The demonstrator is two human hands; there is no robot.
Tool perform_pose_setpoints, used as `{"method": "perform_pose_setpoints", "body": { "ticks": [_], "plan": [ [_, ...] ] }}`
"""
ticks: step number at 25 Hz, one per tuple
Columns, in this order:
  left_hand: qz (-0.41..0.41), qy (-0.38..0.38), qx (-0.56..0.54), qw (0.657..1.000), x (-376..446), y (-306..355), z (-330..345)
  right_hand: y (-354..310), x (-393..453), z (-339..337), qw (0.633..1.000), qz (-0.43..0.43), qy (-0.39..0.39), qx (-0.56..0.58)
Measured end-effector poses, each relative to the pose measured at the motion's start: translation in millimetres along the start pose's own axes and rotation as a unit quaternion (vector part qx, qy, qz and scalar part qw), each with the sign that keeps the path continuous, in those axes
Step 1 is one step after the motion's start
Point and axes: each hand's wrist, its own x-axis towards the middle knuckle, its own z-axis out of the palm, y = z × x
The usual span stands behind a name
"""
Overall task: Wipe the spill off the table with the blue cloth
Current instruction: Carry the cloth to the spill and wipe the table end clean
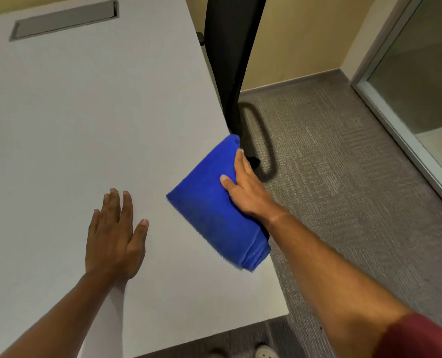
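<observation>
A folded blue cloth (212,208) lies at the right edge of the pale grey table (72,125), partly overhanging it. My right hand (245,187) grips the cloth's right side, thumb on top and fingers wrapped around the far edge. To the left of the cloth, a short gap away, my left hand (116,236) rests flat on the table with its fingers spread. I see no spill on the table surface.
A grey cable hatch (64,20) is set into the table at the far left. A black chair back (230,58) and its floor frame (263,146) stand beyond the table's right edge on grey carpet. A glass partition (421,86) is at the right.
</observation>
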Motion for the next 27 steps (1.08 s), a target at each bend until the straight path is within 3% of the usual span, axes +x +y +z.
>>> {"method": "perform_pose_setpoints", "body": {
  "ticks": [3,9,12,17,20,27],
  "plan": [
    [-0.001,-0.001,0.008,1.0,0,0,1,-3,15,-2,1.0,0.007,0.012,-0.02],
    [0.0,0.0,0.013,1.0,1,-3,3,25,-45,15,0.999,-0.035,0.019,-0.017],
    [0.001,0.002,0.014,1.0,0,-4,4,14,-23,10,0.999,-0.017,0.004,-0.046],
    [0.005,0.002,0.016,1.0,1,-5,6,-15,10,7,0.986,-0.013,0.026,-0.163],
    [0.007,-0.001,0.01,1.0,0,-5,3,-11,-29,28,0.951,-0.052,0.068,-0.298],
    [0.007,0.002,0.015,1.0,1,-4,3,-23,13,15,0.969,0.005,0.059,-0.238]
  ]
}}
